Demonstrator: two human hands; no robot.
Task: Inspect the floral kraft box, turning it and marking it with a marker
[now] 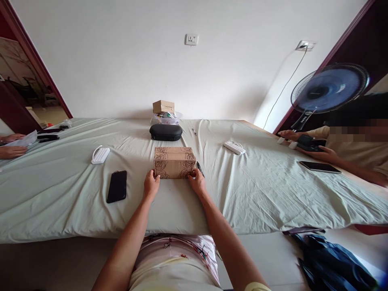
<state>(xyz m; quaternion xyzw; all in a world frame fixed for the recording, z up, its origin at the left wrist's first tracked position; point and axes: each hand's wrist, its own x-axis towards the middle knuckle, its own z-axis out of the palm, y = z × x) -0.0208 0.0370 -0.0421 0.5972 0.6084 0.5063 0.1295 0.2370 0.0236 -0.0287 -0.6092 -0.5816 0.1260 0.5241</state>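
A brown cardboard box point(174, 165) with dark scribbled swirls near its corners rests on the cloth-covered table in front of me. My left hand point(152, 184) grips its lower left corner, and my right hand point(197, 182) grips the lower right one. Just past my right hand, a black marker point(200, 169) lies beside the box. To the left of my left hand is a black smartphone point(117, 186), lying flat. Behind the box sits a black zippered case point(165, 132).
White power strips point(101, 155) point(234, 147) lie on either side. Against the wall, a clear tub point(166, 120) carries a small carton point(163, 106). A pen point(194, 131) lies near it. Co-workers' hands are at both table ends; a fan point(330, 88) and a tablet point(320, 167) are right.
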